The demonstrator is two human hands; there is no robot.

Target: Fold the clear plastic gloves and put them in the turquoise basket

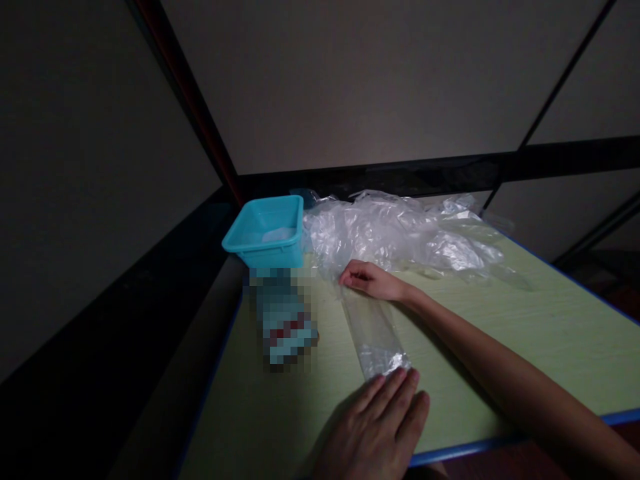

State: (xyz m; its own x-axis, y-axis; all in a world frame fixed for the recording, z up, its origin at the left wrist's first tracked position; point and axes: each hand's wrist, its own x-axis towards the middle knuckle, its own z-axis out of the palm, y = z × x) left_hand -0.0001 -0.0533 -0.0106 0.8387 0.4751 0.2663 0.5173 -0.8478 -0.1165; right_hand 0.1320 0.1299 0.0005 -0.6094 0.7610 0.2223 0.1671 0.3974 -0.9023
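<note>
A clear, flat plastic bag (375, 327) lies lengthwise on the table in front of me. My right hand (373, 280) reaches in from the right, its fingers pinched at the far end of the bag. Flat on the near end rests my left hand (373, 427), fingers stretched out and touching the plastic. The near part of the bag is wrinkled and shiny, and its very end is hidden under my left fingers.
Behind my right hand spreads a heap of crumpled clear plastic bags (380, 227). A turquoise basin (265, 257) with something whitish inside stands at the far left. A blurred-out pale teal item (285, 313) lies before it. The pale table (540, 333) has blue edging.
</note>
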